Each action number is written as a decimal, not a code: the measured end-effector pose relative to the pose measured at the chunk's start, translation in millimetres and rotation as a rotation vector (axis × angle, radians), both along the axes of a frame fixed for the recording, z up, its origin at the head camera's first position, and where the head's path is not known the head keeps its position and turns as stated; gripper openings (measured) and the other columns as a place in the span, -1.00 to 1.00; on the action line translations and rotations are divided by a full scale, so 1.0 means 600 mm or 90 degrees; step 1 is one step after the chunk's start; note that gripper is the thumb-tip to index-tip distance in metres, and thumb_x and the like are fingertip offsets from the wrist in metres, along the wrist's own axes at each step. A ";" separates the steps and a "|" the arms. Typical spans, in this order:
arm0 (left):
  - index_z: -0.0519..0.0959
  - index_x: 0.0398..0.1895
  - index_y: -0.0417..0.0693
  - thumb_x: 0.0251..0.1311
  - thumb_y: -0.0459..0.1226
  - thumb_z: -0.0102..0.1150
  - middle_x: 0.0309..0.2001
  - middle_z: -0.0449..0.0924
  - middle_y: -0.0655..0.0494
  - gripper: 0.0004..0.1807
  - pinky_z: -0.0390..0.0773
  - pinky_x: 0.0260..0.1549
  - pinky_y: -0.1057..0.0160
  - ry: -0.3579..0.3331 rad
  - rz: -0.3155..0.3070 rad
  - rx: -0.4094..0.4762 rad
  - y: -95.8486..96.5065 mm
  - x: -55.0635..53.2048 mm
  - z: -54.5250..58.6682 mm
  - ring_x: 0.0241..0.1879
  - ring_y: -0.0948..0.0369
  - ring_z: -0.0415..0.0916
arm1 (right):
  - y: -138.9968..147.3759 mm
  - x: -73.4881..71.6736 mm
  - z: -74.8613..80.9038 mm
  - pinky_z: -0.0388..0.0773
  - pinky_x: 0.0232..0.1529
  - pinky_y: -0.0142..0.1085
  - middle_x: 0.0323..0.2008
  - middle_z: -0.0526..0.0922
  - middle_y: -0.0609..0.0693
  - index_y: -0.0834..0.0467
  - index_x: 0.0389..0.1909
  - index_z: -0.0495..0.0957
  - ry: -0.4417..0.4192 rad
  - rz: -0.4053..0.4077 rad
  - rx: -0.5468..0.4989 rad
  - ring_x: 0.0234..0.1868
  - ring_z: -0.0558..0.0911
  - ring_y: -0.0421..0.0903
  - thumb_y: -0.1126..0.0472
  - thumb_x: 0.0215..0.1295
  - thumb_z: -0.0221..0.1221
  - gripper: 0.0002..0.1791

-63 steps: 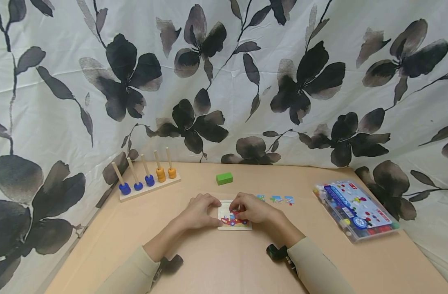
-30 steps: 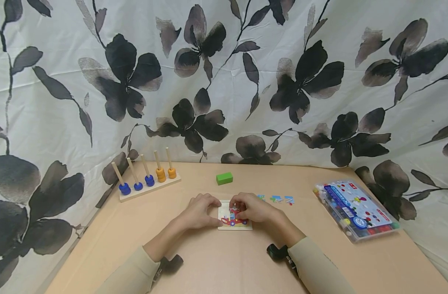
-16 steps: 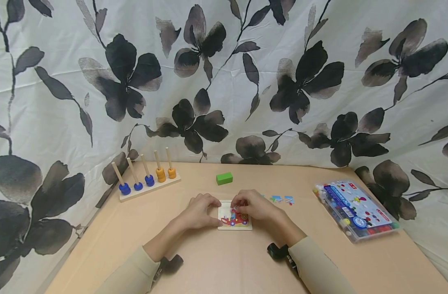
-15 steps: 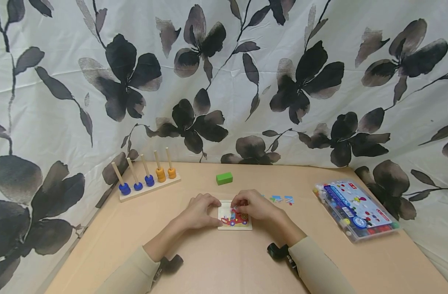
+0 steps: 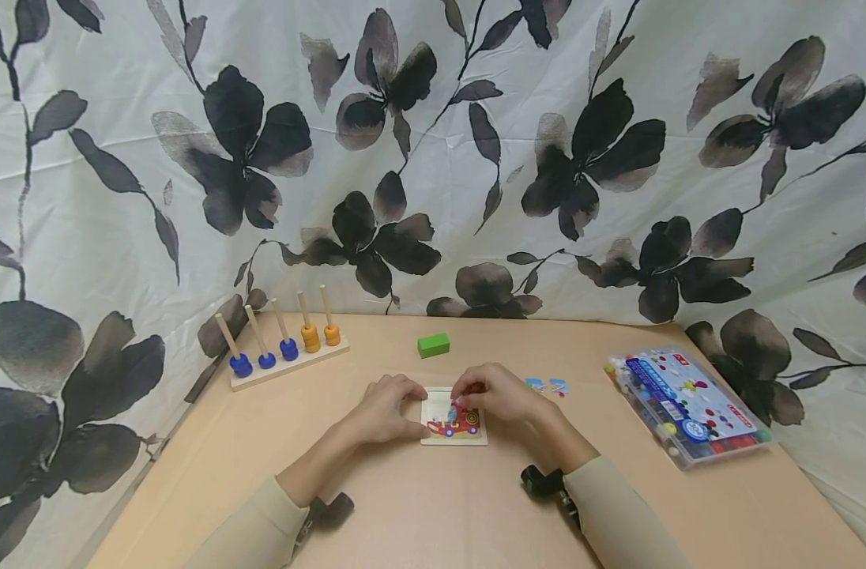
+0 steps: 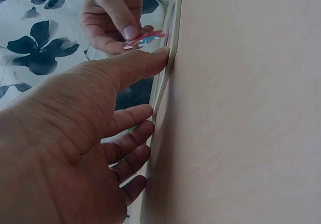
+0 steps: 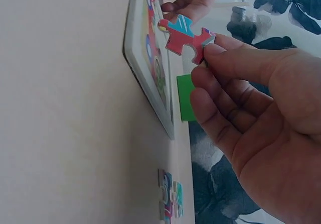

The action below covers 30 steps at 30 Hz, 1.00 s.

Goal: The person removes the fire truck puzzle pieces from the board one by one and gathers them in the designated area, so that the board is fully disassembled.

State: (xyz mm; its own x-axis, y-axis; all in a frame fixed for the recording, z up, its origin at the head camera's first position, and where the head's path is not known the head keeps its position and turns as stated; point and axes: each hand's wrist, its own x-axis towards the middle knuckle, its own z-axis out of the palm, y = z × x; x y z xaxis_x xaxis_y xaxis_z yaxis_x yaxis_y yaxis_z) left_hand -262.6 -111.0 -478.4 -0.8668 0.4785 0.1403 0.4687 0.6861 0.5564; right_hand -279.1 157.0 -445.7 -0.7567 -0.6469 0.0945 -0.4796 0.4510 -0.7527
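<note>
A small framed jigsaw puzzle with a red car picture lies flat on the table; its upper part shows pale, bare board. My left hand touches the frame's left edge, thumb near the front corner and the other fingers farther back, loosely spread. Between right thumb and index finger I pinch a red and blue jigsaw piece, raised just off the board in the right wrist view. That right hand hovers over the frame's right side and covers part of it in the head view.
Loose jigsaw pieces lie right of the frame. A green block sits behind it. Back left stands a peg board with blue and orange rings; at right lies a clear plastic case of colourful parts. A floral cloth hangs behind.
My right hand has lifted from the board and drawn back slightly, up and to the right, with the jigsaw piece in its fingers. The left hand has stayed put.
</note>
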 end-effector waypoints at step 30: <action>0.70 0.02 0.00 -0.14 0.05 0.63 0.01 0.67 0.16 -0.38 0.32 0.13 -0.05 0.017 -0.006 0.006 0.002 0.003 0.001 0.15 0.06 0.45 | 0.088 -0.006 0.049 0.59 -0.17 -0.33 -0.20 0.75 0.04 0.22 -0.16 0.78 0.015 -0.027 0.031 -0.22 0.64 -0.05 0.37 0.38 0.27 -0.87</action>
